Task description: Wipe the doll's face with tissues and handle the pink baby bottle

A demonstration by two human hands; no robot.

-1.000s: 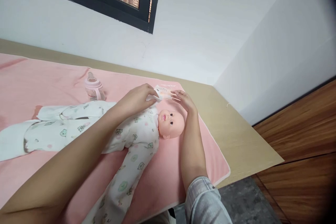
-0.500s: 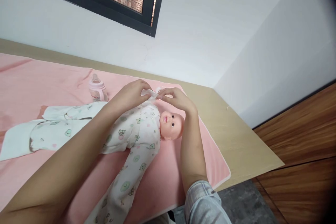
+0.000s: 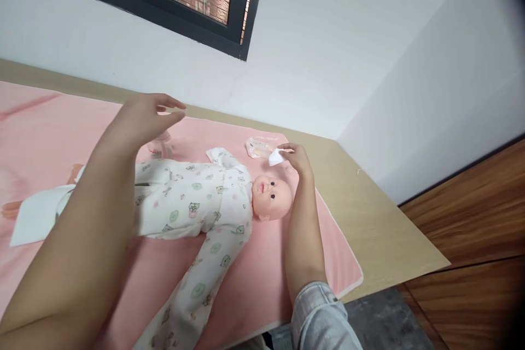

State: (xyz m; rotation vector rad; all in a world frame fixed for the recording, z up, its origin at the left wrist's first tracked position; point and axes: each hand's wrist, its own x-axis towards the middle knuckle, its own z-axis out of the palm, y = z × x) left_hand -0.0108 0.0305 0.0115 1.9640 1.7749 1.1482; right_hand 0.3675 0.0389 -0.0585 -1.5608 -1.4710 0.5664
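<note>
A baby doll (image 3: 271,197) in a white patterned outfit lies on its back on a pink mat (image 3: 250,268), head to the right. My right hand (image 3: 298,158) is above the doll's head, its fingers pinching a small white tissue-like piece (image 3: 276,157). Beside that piece lies a clear plastic wrapper (image 3: 256,147). My left hand (image 3: 147,117) is raised over the far side of the mat, thumb and fingers apart, with nothing in it. Behind that hand and wrist, a baby bottle (image 3: 162,147) is mostly hidden.
The mat covers a light wooden table (image 3: 353,213), whose right edge drops to a grey floor (image 3: 388,317). A white wall with a dark-framed window (image 3: 241,11) rises behind. Wood-grain cabinet panels (image 3: 471,219) stand to the right.
My left hand has moved left, away from the doll's far sleeve, and opened. My right hand has shifted slightly right with the white piece. The wrapper now shows, while the bottle is mostly covered.
</note>
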